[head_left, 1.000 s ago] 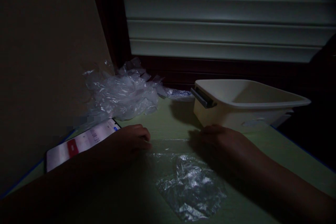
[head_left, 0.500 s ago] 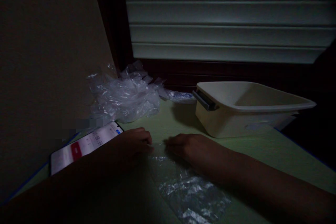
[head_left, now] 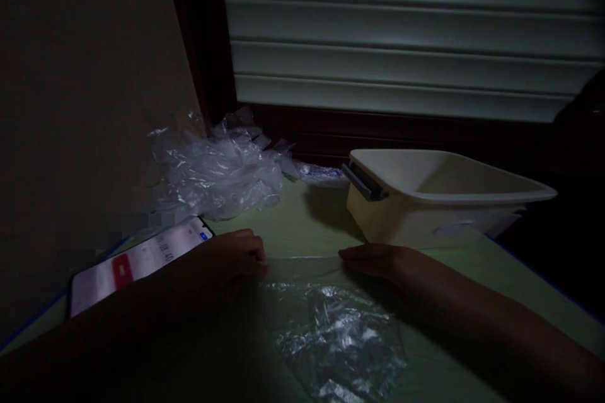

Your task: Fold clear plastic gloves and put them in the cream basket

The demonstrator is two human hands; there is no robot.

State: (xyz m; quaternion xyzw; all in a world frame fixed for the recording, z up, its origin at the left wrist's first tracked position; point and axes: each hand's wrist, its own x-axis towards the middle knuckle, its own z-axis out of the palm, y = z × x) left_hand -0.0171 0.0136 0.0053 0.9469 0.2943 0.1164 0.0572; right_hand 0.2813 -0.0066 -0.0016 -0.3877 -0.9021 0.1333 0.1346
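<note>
A clear plastic bag [head_left: 335,334] lies crinkled on the table in front of me, its top strip smoothed straight between my hands. At that strip's left end, my left hand [head_left: 239,258] is curled closed on the bag's corner. My right hand [head_left: 385,261] rests at the right end of the same strip, fingers stretched out flat and pointing left, touching the film. The undersides of both hands are hidden, and the scene is very dark.
A heap of crumpled clear plastic bags [head_left: 222,170] sits at the back left, with a blue-and-white packet [head_left: 321,173] beside it. A cream bin [head_left: 401,217] with a dark handle stands back right. A lit phone [head_left: 142,261] lies left, partly behind my left forearm.
My right hand has slid rightward along the bag's top edge, away from my left hand, leaving the strip flatter. My left hand stays at the corner. The view has shifted slightly.
</note>
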